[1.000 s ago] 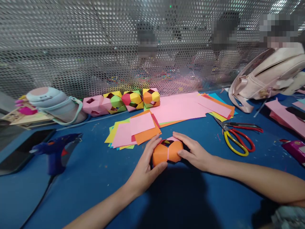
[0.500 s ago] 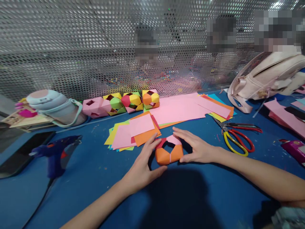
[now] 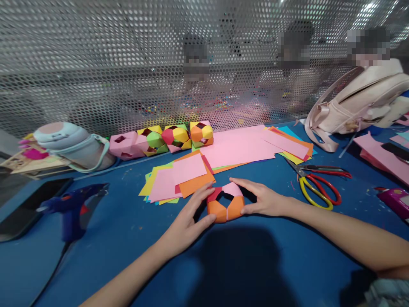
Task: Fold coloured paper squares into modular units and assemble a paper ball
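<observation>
A folded paper cube (image 3: 235, 208) in orange, pink and red sits on the blue table, with a dark opening at its top. My left hand (image 3: 187, 226) has its fingers along the cube's left side and its thumb at the lower left corner. On the opposite side, my right hand (image 3: 264, 199) grips it between fingers at the back and thumb at the front right. Just beyond lies a fanned stack of coloured paper pieces (image 3: 162, 183). Farther back stands a row of several finished paper cubes (image 3: 154, 141) in pink, yellow, green, red and orange.
Large pink sheets (image 3: 236, 147) lie by the perforated metal screen (image 3: 128, 64). At right are scissors (image 3: 315, 189), a purple tool (image 3: 396, 200) and a pale backpack (image 3: 354, 102). At left are a blue glue gun (image 3: 72, 209), a phone (image 3: 35, 202) and a bottle (image 3: 75, 143). People sit behind the screen.
My left thumb has drawn back left, from under the cube's front to its lower left corner. My right hand stays at the cube's right side, and the cube has barely shifted.
</observation>
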Tool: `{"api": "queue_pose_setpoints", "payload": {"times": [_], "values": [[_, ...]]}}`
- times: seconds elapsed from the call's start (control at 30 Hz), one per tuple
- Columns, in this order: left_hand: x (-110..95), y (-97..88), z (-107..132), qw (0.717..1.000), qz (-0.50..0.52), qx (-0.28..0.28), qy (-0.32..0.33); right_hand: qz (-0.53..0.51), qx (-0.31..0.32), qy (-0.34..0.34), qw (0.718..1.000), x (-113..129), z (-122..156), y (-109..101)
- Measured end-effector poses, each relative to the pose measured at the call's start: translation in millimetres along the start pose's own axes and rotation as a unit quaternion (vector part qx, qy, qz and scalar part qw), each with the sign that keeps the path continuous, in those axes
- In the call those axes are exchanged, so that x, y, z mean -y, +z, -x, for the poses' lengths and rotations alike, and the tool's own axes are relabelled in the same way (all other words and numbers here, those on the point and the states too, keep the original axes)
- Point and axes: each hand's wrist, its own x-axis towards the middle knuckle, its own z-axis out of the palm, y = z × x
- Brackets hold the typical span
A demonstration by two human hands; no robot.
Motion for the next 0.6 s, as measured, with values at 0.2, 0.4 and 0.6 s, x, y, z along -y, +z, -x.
{"api": "queue_pose_setpoints", "payload": {"times": [0.2, 0.4, 0.6], "values": [[0.5, -2.6, 0.1, 1.000, -0.008, 0.001, 0.006, 0.025, 0.001, 0.000, 1.000, 4.3, 1.7, 2.5], [0.0, -3.0, 0.0, 0.999, -0.029, 0.006, 0.018, 0.039, -0.002, -0.005, 0.999, 4.9, 1.6, 2.9], [3.6, -2.7, -0.6, 0.999, -0.033, 0.013, 0.023, 0.042, 0.005, -0.007, 0.999, 3.2, 1.7, 3.8]]}}
